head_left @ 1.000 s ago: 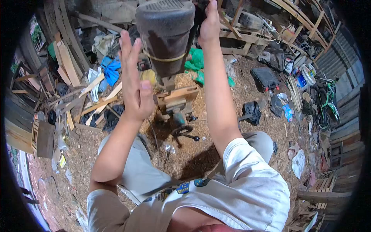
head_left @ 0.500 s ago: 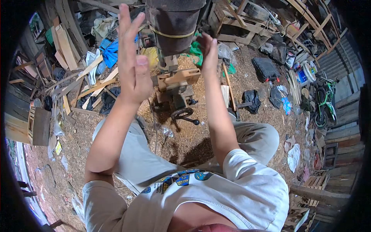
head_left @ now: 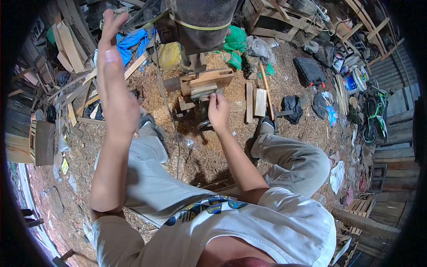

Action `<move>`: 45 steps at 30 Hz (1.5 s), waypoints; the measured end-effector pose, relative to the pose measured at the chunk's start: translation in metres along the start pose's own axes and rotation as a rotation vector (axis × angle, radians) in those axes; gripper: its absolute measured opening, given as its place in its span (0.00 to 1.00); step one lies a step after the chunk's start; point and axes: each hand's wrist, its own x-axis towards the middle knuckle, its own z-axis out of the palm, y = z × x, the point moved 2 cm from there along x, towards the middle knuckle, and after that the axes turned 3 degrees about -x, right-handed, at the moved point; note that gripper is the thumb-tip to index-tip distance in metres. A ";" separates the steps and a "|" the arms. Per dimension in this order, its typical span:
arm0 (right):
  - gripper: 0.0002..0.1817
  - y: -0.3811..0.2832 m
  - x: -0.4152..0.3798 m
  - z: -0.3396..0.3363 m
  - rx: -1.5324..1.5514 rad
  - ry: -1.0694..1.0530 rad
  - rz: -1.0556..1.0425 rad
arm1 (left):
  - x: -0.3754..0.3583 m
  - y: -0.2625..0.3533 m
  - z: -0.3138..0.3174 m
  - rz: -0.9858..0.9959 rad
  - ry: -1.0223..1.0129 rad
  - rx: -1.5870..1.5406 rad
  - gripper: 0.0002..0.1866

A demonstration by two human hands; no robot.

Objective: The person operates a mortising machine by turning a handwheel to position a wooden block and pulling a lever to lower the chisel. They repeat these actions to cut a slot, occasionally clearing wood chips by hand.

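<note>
My left hand [head_left: 116,91] is raised at the left, fingers stretched out, holding nothing. My right hand [head_left: 219,112] is closed at the front of the vise [head_left: 203,90], its fingertips against the vise's front. Whatever they grip is hidden. A wooden piece with a long recess [head_left: 218,78] lies across the vise. Above it hangs a dark machine head [head_left: 200,26] with a yellow band round it. Below the vise, the black handwheel [head_left: 203,126] is partly covered by my right hand and wrist.
Sawdust and chips cover the ground [head_left: 284,111]. Short boards [head_left: 260,102] lie right of the vise. A cable [head_left: 161,84] hangs left of it. Further right are a black case [head_left: 308,71], a black bag [head_left: 292,109] and a small green bike [head_left: 376,111]. Scrap planks [head_left: 69,46] lean at the left.
My right hand has come down from beside the machine head to the vise front and closed. My left hand has shifted left, still raised. My legs have spread and the view has moved slightly.
</note>
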 end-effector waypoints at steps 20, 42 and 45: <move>0.12 0.000 -0.002 0.005 0.018 0.051 0.062 | -0.019 -0.002 -0.043 -0.463 0.268 -0.645 0.42; 0.12 -0.002 -0.004 0.005 0.059 0.095 0.004 | -0.025 -0.003 -0.031 -0.465 0.132 -0.702 0.44; 0.11 0.002 -0.005 0.007 0.063 0.110 -0.012 | -0.027 -0.004 -0.032 -0.479 0.145 -0.756 0.44</move>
